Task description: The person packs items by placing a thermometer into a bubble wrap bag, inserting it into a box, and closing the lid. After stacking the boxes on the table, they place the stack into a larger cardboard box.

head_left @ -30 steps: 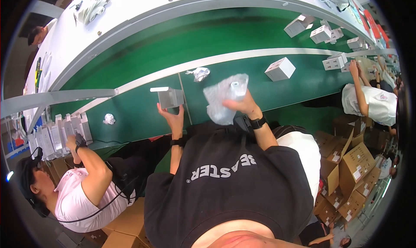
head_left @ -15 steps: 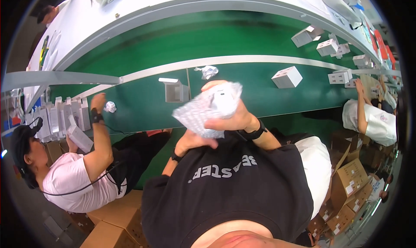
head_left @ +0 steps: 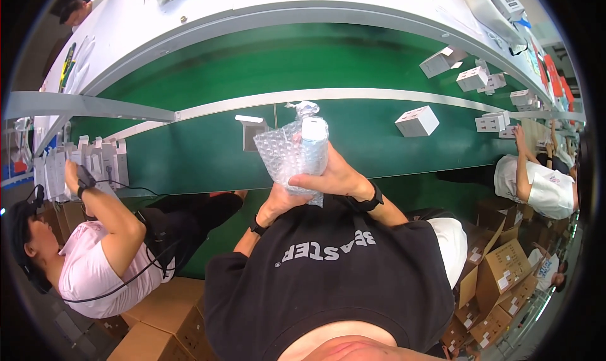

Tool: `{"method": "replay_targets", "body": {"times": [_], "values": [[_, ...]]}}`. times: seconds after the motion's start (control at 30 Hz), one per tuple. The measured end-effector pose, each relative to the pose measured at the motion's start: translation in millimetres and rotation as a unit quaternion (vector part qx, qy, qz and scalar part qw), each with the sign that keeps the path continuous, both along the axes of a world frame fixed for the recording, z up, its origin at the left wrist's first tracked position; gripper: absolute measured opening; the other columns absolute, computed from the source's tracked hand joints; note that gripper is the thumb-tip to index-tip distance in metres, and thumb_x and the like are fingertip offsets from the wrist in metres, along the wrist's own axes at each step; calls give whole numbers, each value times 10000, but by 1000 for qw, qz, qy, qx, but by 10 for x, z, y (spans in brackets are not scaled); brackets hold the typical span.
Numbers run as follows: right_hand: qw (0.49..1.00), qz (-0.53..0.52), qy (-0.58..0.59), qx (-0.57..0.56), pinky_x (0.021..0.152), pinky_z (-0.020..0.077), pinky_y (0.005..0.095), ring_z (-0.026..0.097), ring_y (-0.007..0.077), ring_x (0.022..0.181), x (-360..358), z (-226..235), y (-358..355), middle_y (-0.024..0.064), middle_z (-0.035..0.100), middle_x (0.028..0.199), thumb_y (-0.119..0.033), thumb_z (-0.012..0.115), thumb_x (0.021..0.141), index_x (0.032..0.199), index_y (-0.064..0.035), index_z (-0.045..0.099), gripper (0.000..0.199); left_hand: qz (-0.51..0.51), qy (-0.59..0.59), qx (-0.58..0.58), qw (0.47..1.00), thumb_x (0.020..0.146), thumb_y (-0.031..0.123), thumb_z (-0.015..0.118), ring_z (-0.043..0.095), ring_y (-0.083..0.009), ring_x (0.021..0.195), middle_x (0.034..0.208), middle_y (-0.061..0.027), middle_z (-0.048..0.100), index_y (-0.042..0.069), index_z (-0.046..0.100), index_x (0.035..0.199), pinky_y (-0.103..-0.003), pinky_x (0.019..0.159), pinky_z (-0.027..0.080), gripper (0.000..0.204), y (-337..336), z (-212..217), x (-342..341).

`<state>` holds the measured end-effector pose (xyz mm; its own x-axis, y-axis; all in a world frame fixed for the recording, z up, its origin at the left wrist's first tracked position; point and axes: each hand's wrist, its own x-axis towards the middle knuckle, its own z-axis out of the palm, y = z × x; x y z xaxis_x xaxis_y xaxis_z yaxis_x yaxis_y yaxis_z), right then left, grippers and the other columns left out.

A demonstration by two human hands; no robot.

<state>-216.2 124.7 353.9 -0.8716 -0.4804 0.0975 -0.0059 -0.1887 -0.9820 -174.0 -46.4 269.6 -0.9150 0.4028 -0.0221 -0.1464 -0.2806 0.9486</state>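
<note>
Your right hand (head_left: 334,179) closes around a white cylindrical item (head_left: 312,143) in a bubble-wrap sheet (head_left: 284,154), and your left hand (head_left: 278,203) grips the wrap's lower edge. You hold the bundle at chest height, above the green conveyor belt (head_left: 353,140). A small grey box (head_left: 251,130) stands just behind the bundle; white boxes (head_left: 416,121) lie to the right.

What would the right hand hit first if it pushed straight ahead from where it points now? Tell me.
Probably the bubble-wrap bundle itself: the right hand is already wrapped around it. Beyond the bundle lies the green conveyor belt, and the grey open box sits just left of that line, though depth is hard to judge.
</note>
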Motion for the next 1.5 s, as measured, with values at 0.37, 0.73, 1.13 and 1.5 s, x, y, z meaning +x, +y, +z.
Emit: {"method": "replay_targets", "body": {"times": [0.37,0.73,1.13,1.5], "values": [[998,13,-60,-9,1057,381,371,425,186,1266,0,-167,104,112,434,1357,-151,816,776,1423,-12,284,850,2,-36,-1,999,676,102,819,524,-212,1201,1308,-99,542,26,394,1402,-363,1017,431,845,48,227,-42],[966,-249,-29,65,806,495,278,588,117,910,-106,-374,288,50,633,1014,-173,710,884,1198,2,534,401,-10,-14,-214,977,725,267,824,576,-217,1124,1286,-157,546,-21,378,1387,-351,958,464,848,1,89,-116],[923,-372,-1,99,829,439,236,552,91,935,-409,-450,197,30,630,1018,-184,538,1002,1058,6,619,214,340,184,-579,718,889,257,660,605,-270,1082,1161,-140,620,26,483,1330,-367,908,473,528,-755,-366,-643],[918,-370,-132,-47,851,450,274,559,111,956,-843,-1285,-495,32,618,1053,-254,521,1008,1149,18,578,311,227,130,-532,805,873,197,618,651,-393,741,805,-189,673,121,527,1319,-465,634,500,462,-564,-784,-628]]}}
